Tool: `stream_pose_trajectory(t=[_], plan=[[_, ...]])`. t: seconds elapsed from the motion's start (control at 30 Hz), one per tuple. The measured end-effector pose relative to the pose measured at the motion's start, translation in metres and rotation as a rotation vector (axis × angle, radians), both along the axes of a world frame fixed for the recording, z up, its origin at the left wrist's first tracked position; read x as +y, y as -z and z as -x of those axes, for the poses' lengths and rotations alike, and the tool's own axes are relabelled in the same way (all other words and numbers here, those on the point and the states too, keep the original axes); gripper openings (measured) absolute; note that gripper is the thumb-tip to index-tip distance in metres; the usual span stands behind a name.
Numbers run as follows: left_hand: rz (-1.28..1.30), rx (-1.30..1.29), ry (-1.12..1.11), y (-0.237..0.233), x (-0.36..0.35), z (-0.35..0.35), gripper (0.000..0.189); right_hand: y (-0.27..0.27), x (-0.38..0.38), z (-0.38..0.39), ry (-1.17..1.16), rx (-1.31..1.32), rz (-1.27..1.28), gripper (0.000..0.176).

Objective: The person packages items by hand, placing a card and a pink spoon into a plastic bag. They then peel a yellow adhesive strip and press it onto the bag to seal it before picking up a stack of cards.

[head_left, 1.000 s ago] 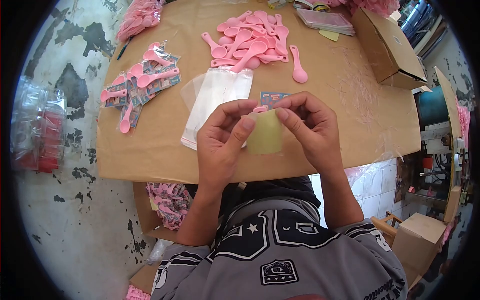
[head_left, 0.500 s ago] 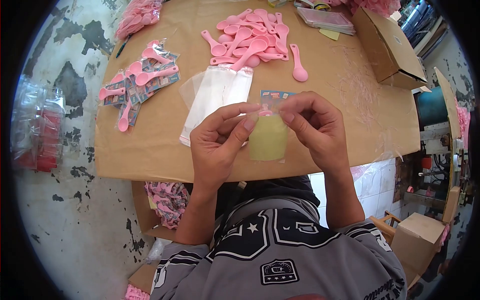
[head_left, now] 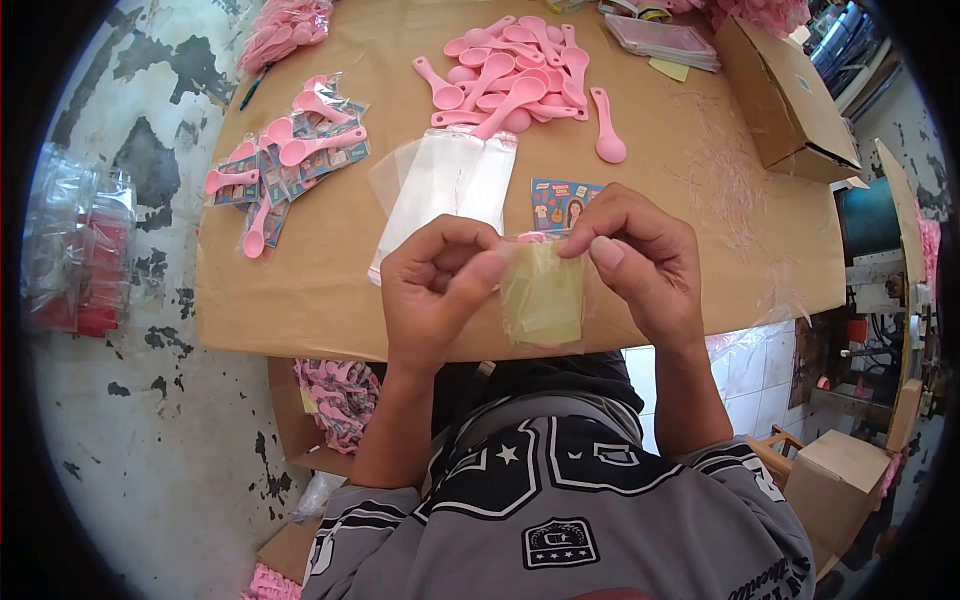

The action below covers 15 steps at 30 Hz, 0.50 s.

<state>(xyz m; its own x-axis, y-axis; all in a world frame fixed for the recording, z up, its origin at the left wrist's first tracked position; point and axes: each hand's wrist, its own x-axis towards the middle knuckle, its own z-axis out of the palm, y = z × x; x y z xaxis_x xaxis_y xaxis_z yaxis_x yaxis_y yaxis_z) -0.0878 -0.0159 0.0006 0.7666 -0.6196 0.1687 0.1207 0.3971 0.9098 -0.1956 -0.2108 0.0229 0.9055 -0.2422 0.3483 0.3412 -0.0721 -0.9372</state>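
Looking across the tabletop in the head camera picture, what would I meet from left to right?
Bagged pink spoons with cards → left hand → yellow-green packet → right hand → cardboard box on the table.

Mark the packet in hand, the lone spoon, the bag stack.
Packet [head_left: 543, 300]: head view, middle of its yellowish face.
Lone spoon [head_left: 605, 127]: head view, handle just above the bowl.
Bag stack [head_left: 452, 190]: head view, middle of the top.

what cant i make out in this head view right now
In the head view:
- Printed card: lower right hidden by the right hand
- Pink piece: mostly hidden behind the yellow-green card
- Bagged pink spoons: cut off by the top edge
- Left thumb tip: blurred
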Motion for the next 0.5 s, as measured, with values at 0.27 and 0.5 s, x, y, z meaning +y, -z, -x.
stream_pose_trajectory(t=[0.27, 0.5], plan=[[-0.034, 0.137, 0.037, 0.002, -0.009, -0.007, 0.041, -0.001, 0.011, 0.003, 0.113, 0.129, -0.119, 0.028], [-0.034, 0.071, 0.152, -0.002, -0.010, -0.005, 0.063, -0.009, 0.010, 0.003, 0.162, 0.126, -0.150, 0.040]])
